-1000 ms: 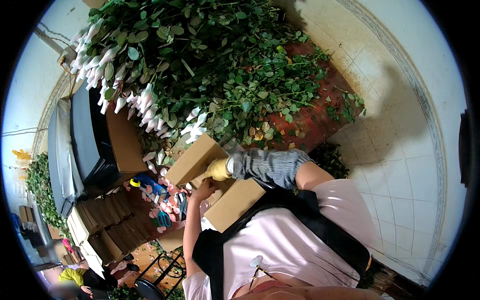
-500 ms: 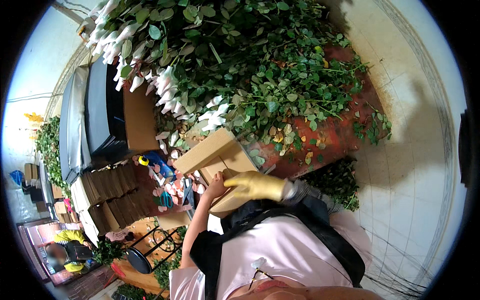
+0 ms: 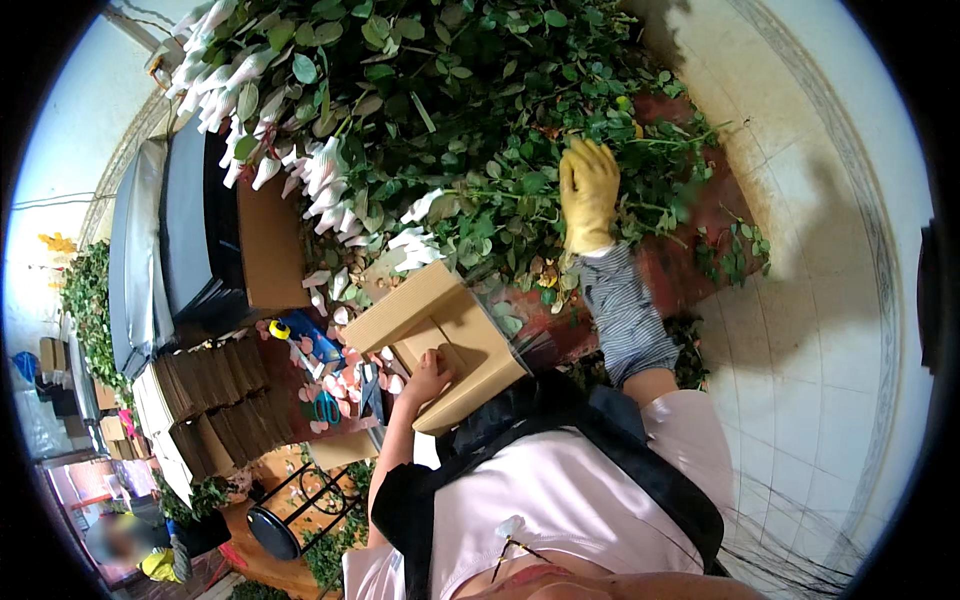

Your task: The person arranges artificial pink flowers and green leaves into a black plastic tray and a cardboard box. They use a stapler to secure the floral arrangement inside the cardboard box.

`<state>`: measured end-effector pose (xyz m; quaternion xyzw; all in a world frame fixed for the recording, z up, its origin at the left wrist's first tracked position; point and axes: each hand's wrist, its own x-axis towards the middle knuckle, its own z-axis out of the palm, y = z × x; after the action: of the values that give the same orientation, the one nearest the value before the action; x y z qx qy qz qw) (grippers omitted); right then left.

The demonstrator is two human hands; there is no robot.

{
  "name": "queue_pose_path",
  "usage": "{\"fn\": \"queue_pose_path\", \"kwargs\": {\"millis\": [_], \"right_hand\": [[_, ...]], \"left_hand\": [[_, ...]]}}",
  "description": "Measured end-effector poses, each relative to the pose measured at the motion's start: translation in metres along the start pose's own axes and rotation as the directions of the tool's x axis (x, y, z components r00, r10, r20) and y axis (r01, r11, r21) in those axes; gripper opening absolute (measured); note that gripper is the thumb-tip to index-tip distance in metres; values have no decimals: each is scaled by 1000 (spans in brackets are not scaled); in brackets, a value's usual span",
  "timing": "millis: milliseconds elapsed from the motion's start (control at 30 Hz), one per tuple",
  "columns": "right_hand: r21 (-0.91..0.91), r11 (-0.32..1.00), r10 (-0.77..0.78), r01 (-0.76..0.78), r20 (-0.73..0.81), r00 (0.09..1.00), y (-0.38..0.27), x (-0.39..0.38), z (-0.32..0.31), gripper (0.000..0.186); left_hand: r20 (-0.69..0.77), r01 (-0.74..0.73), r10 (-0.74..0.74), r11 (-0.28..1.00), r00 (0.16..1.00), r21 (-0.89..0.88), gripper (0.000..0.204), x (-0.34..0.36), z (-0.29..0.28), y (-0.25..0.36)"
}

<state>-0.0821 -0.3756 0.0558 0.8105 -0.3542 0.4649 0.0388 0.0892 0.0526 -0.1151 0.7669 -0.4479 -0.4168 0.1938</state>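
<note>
My left hand (image 3: 429, 377), bare, has its fingers curled on a folded piece of brown corrugated cardboard (image 3: 476, 356) in front of my body. My right hand (image 3: 590, 195) wears a yellow glove and reaches out over a heap of leafy rose stems (image 3: 480, 110). Its fingers are extended with small gaps at the tips, and the thumb stands apart. The fingertips lie among the leaves, and no stem shows clearly held. Several roses in white net sleeves (image 3: 415, 246) lie just beyond the cardboard.
Left of the cardboard are teal scissors (image 3: 326, 407), dark-bladed shears (image 3: 371, 390) and loose pink petals. Stacked cardboard pieces (image 3: 225, 385) and a large box (image 3: 272, 245) stand farther left. A black stool (image 3: 274, 532) is at lower left; beyond it, a person in yellow sleeves (image 3: 165, 565).
My right hand has left the cardboard and moved away to the right, out over the rose stems. My left hand stays at the cardboard. The person at lower left has shifted.
</note>
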Motion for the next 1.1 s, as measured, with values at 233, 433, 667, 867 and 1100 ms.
{"fn": "queue_pose_path", "kwargs": {"millis": [233,433,667,867,1100], "right_hand": [[-118,991,-33,66,262,964,4,-36,-26,41],[-290,955,183,-55,434,882,-29,-128,-46,55],[-354,913,334,-203,361,871,65,-67,7,44],[-260,965,29,-15,48,998,30,66,-28,42],[-148,940,-318,309,-45,947,18,116,-121,36]], "left_hand": [[99,89,-84,995,992,-44,58,11,-12,7],[68,103,-100,994,993,-42,53,7,-12,17],[90,95,-91,994,992,-52,48,8,-24,29],[37,66,-63,995,997,-81,46,9,-18,3],[132,96,-66,968,989,-234,49,13,-14,-25]]}}
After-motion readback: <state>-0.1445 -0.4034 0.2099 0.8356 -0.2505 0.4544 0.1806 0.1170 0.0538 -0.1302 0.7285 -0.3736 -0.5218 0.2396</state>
